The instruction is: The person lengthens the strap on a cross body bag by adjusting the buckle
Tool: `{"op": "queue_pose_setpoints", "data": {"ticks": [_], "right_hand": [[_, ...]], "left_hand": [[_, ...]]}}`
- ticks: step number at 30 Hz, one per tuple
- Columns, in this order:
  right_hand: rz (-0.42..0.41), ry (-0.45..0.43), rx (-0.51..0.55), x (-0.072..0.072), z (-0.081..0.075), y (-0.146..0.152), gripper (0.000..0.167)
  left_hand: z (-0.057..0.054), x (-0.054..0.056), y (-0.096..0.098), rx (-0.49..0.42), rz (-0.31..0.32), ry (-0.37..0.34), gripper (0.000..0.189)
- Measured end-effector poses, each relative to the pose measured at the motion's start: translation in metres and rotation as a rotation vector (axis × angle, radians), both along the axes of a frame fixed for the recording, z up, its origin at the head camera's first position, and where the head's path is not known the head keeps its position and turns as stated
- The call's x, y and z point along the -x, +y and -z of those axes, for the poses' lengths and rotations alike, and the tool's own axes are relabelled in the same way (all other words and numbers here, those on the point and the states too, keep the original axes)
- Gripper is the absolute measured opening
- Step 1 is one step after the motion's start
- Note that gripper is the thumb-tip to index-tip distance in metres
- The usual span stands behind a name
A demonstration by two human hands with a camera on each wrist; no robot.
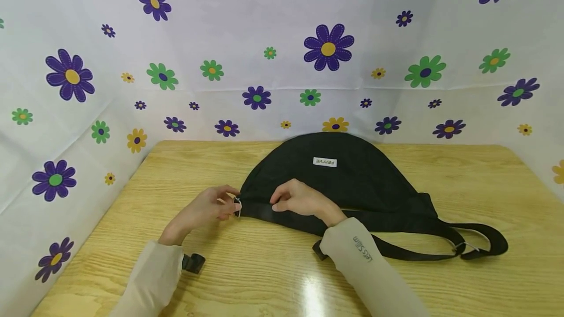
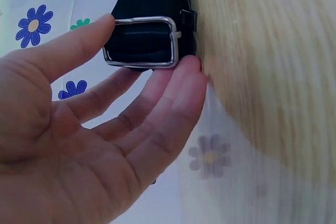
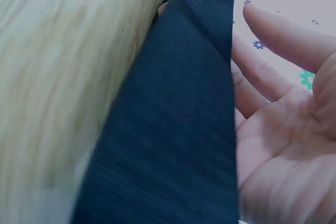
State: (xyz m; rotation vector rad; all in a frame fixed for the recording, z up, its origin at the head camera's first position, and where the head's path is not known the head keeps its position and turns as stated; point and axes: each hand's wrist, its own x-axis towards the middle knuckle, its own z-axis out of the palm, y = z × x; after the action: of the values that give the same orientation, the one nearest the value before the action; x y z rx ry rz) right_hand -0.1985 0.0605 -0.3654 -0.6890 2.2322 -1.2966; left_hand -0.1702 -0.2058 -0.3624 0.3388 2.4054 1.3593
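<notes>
A black half-moon waist bag (image 1: 352, 180) lies on the table, its white label upside down in the head view. Along its near side runs a wide black strap (image 3: 173, 98). At the bag's left end, my left hand (image 1: 216, 204) holds a rectangular metal slide buckle (image 2: 139, 65), thumb at one side and fingertips at the other; webbing is threaded through it. Further right, my right hand (image 1: 301, 199) is at the strap. In the right wrist view its fingers pass behind the strap and a fingertip shows past the far edge, while the thumb stands apart.
A black plastic clip (image 1: 193, 263) lies by the left sleeve; another dark clip (image 1: 319, 250) shows beside the right sleeve. Strap loops with a second metal slider (image 1: 460, 247) spread at the right. Behind the wooden table (image 1: 246, 278) hangs a flower-printed cloth (image 1: 273, 28).
</notes>
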Motion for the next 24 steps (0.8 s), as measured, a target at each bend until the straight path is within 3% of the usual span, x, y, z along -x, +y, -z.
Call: {"op": "queue_pose_setpoints", "data": {"ticks": [4, 13, 20, 24], "right_hand": [[0.009, -0.015, 0.013, 0.000, 0.002, -0.003, 0.014], [0.053, -0.048, -0.002, 0.002, 0.008, -0.009, 0.019], [0.087, -0.110, 0.048, 0.005, 0.011, -0.008, 0.023], [0.087, -0.148, 0.081, 0.006, 0.013, -0.008, 0.025]], "left_hand": [[0.001, 0.003, 0.001, -0.023, 0.004, -0.004, 0.050], [0.003, 0.003, 0.001, -0.047, 0.023, 0.065, 0.050], [0.004, 0.003, -0.004, -0.080, 0.084, 0.090, 0.052], [0.008, 0.003, -0.006, -0.101, 0.086, 0.125, 0.057]]}}
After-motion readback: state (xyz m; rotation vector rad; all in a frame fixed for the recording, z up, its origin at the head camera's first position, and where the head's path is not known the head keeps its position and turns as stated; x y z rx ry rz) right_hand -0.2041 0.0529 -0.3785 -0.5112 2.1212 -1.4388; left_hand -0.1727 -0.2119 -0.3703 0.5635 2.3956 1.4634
